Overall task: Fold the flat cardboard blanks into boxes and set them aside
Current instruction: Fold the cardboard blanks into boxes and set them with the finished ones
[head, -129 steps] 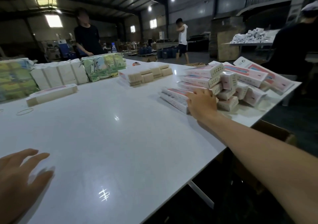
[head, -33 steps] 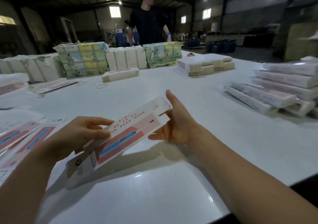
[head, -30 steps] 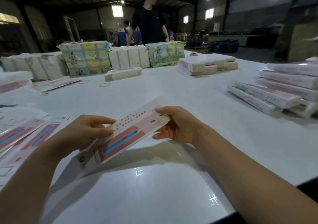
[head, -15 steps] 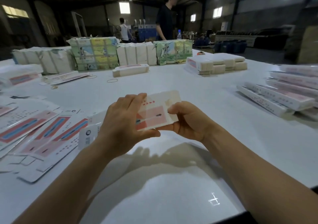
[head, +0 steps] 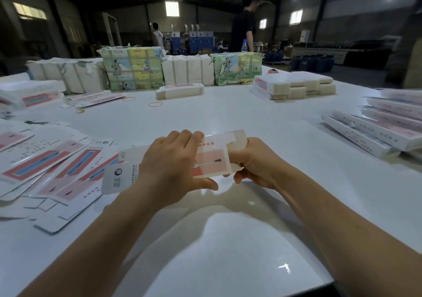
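I hold one white and pink cardboard blank (head: 211, 162) above the white table (head: 228, 118), partly opened into a box shape. My left hand (head: 173, 162) grips its middle, fingers over the top and thumb underneath. My right hand (head: 255, 159) grips its right end, fingers curled around the end flap. The blank's left end flaps (head: 118, 175) stick out past my left wrist. More flat blanks (head: 50, 166) lie fanned out on the table to my left. Folded boxes (head: 379, 127) are stacked at the right.
Wrapped bundles (head: 134, 68) and banded white stacks (head: 294, 86) line the far side of the table, with rubber bands (head: 155, 104) and a small banded pack (head: 180, 91) in front. A person in black (head: 244, 29) stands behind the table.
My hands have brought the blank closer together and turned it more level; my right hand has curled further around its right end. The view has shifted slightly right.
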`<state>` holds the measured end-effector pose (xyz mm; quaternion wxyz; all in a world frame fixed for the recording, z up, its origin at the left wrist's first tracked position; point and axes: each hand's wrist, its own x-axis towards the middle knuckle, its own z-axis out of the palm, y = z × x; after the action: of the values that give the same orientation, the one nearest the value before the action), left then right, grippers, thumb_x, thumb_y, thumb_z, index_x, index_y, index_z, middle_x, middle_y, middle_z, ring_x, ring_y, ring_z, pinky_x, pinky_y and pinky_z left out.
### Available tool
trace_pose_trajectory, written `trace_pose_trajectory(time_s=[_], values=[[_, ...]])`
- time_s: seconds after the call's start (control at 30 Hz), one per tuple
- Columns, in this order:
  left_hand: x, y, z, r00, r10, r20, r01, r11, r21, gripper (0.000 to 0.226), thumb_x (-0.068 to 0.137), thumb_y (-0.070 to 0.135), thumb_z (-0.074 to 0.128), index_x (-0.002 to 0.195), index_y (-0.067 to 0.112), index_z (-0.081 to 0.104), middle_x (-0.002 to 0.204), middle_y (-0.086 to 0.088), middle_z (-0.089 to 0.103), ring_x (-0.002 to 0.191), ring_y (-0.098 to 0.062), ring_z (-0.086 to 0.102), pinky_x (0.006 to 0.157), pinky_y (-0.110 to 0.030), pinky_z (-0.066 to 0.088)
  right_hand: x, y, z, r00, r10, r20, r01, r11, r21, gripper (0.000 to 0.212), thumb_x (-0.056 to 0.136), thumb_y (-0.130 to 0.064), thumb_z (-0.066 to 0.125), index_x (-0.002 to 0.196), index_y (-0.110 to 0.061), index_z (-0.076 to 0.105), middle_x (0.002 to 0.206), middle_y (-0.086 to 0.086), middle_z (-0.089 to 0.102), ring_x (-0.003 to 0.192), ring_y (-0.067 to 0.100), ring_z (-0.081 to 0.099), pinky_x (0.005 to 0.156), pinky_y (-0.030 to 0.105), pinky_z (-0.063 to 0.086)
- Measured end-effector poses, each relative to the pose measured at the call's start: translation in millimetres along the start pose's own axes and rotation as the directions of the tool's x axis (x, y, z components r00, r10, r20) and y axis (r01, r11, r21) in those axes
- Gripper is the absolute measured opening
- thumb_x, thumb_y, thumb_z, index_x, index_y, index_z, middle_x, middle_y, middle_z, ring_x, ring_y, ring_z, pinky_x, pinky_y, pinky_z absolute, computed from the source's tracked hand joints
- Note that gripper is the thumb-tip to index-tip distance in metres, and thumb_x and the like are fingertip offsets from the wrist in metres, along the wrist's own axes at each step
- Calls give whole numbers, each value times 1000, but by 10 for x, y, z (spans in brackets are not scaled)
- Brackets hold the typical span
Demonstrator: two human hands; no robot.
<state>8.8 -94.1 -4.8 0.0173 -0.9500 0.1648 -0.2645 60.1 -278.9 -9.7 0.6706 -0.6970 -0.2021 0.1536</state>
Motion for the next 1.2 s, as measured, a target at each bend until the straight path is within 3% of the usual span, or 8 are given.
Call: trace_pose_trajectory(time_s=[0.3, 0.5, 0.63, 0.8, 0.9, 0.97, 1.1, 1.2], values=[[-5, 29, -72, 995, -24, -101, 20, 999, -34, 68, 51, 56, 83, 91, 5, 62, 72, -11, 65, 53, -23, 51, 41, -28, 39, 3, 39, 19, 998, 64, -10, -64, 996, -57, 24, 83, -4, 52, 86, -12, 74, 67, 10, 68, 52, 16, 60, 40, 21, 42], [43, 28, 19, 969, -245, 7, 245, 968, -62, 86, 54, 83, 31, 110, 20, 49, 99, -1, 61, 77, -20, 55, 70, -35, 52, 47, 21, -17, 994, 86, -68, -82, 995, 60, 22, 82, 1, 52, 83, -8, 72, 62, 10, 66, 46, 14, 55, 39, 20, 40], [18, -44, 76, 966, -216, 145, 247, 937, -248, 91, 57, 81, 34, 130, 27, 43, 119, 4, 54, 94, -13, 50, 94, -42, 46, 37, 8, -27, 988, 110, -104, -95, 985, 142, 23, 83, 1, 50, 88, -5, 71, 58, 9, 62, 43, 13, 50, 39, 20, 38], [-6, -103, 9, 964, -265, -7, 247, 905, -346, 76, 58, 81, 38, 108, 25, 51, 96, 10, 52, 65, -8, 52, 55, -24, 50, 30, -57, 24, 960, 50, -274, 40, 950, 311, 26, 97, -20, 45, 99, -1, 62, 57, 8, 63, 43, 16, 54, 39, 22, 42], [-15, -147, -17, 927, -373, -45, 340, 884, -321, 73, 55, 83, 32, 99, 26, 45, 93, 10, 48, 65, -12, 53, 55, -28, 48, -3, -14, 40, 742, -297, -601, 368, 930, -6, 15, 95, -12, 48, 104, -14, 60, 80, 7, 68, 63, 16, 63, 50, 30, 53], [-19, -153, -10, 909, -415, -46, 378, 865, -330, 71, 56, 82, 33, 98, 26, 45, 93, 9, 48, 68, -15, 54, 57, -29, 48, -34, 41, 112, 607, -551, -573, 404, 834, -375, 21, 90, -6, 53, 102, -20, 64, 104, -1, 63, 89, 8, 62, 71, 29, 56], [-6, -109, 33, 901, -435, -13, 403, 845, -352, 69, 62, 77, 39, 106, 25, 47, 97, 10, 47, 73, -15, 57, 55, -24, 46, -9, 136, 255, 711, -575, -406, 292, 765, -574, 32, 94, -9, 54, 121, -23, 64, 128, -19, 41, 123, 3, 39, 103, 15, 34], [-14, -57, 63, 918, -394, -34, 357, 863, -358, 65, 61, 78, 39, 103, 28, 43, 99, 9, 51, 74, -15, 58, 59, -27, 51, -36, 115, 271, 769, -481, -422, 266, 840, -473, 25, 96, -17, 53, 112, -32, 66, 132, -26, 37, 125, -7, 28, 92, -6, 20]])
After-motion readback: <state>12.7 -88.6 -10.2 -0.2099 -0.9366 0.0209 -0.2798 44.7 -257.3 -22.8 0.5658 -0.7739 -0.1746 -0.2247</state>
